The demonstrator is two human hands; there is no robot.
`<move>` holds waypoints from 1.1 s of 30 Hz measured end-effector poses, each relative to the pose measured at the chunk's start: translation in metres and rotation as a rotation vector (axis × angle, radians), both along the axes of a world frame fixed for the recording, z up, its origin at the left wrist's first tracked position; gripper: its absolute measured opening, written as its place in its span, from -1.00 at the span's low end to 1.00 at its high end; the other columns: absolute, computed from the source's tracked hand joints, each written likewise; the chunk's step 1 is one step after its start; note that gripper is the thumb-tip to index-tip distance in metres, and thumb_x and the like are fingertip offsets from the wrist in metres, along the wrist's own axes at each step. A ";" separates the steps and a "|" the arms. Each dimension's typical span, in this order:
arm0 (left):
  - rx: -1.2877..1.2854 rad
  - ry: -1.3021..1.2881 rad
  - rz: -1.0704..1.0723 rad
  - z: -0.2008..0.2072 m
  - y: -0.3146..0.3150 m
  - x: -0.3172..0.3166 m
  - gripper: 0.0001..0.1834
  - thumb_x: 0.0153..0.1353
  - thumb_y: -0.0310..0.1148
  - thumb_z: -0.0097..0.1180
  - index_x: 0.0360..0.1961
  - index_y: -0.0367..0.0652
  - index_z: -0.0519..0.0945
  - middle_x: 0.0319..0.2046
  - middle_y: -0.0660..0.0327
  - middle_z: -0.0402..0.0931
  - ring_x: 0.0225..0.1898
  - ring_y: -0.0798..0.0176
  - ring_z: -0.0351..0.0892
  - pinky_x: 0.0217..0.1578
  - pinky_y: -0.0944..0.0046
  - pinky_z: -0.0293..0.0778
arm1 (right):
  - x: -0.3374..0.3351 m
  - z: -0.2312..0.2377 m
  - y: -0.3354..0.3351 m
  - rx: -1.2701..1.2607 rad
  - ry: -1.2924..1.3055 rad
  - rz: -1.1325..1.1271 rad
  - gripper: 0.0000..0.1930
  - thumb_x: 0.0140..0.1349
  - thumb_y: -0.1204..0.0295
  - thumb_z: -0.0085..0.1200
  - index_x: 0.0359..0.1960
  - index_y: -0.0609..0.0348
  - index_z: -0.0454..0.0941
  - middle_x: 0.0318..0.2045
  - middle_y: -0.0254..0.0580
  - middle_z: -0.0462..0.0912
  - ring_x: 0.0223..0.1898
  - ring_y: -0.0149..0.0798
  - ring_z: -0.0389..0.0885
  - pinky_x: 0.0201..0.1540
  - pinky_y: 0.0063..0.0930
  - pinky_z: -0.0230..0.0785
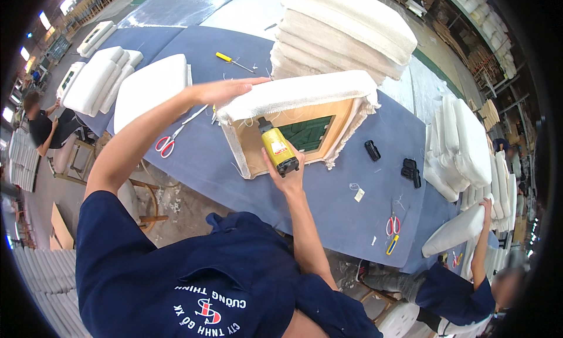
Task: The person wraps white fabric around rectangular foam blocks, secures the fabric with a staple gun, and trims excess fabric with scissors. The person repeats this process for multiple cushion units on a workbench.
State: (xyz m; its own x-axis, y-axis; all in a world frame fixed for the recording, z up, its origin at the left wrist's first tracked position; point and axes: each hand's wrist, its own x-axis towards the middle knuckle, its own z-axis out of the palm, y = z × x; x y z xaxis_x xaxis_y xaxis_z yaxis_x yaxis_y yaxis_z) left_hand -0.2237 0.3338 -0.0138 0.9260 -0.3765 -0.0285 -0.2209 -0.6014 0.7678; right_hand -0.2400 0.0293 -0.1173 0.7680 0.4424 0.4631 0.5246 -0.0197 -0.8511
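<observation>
A navy shirt (234,273) lies nearest, and beyond it the white-covered cushion (311,92), the landmark here, stands tilted on the blue-grey table (281,215), its wooden underside facing the wearer. The right hand (291,177) is wrapped around a yellow power tool (275,143), its nose just at the cushion's underside (dark green webbing (306,134) fills the opening there), while the left hand (226,92) rests with fingers straight on the cushion's upper left corner, though whether it grips, I cannot tell. Red-handled scissors (165,147) lie left of the cushion, a cushion stack (346,36) behind it.
</observation>
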 end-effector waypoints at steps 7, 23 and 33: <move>0.739 -0.178 0.150 0.025 -0.058 -0.043 -0.26 0.65 -0.05 -0.01 0.71 0.72 0.00 0.21 -0.20 0.42 0.24 -0.28 0.60 0.19 -0.14 0.67 | 0.000 -0.017 -0.001 0.015 0.004 -0.107 -0.71 0.19 0.43 0.48 -0.17 0.34 0.67 -0.43 0.06 0.76 -0.39 0.01 0.82 -0.26 -0.22 0.60; 0.724 -0.222 0.188 0.020 -0.059 -0.060 0.33 0.16 -0.23 0.58 0.76 0.47 -0.13 0.28 -0.14 0.43 0.29 -0.28 0.57 0.26 -0.16 0.65 | -0.023 0.005 0.024 -0.037 -0.049 0.070 -0.77 0.25 0.46 0.45 -0.18 0.33 0.68 -0.41 0.00 0.77 -0.39 0.05 0.81 -0.29 -0.28 0.60; -0.076 -0.470 0.514 -0.061 -0.111 -0.143 0.52 -0.01 -0.40 0.64 0.75 -0.07 -0.30 0.55 -0.19 0.21 0.58 -0.22 0.29 0.56 -0.15 0.24 | 0.013 -0.052 -0.167 -0.821 0.324 0.060 -0.40 0.23 0.17 0.48 0.24 0.16 0.62 -0.18 0.13 0.82 -0.07 0.27 0.81 -0.02 -0.04 0.63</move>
State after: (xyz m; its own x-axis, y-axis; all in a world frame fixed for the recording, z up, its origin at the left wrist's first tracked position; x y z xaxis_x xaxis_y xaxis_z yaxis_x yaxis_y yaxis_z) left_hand -0.3663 0.2232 -0.0744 0.8951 0.1273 0.4274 -0.2415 -0.6673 0.7045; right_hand -0.2267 -0.1373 -0.1694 0.7713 0.5834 -0.2545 0.2800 -0.6701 -0.6875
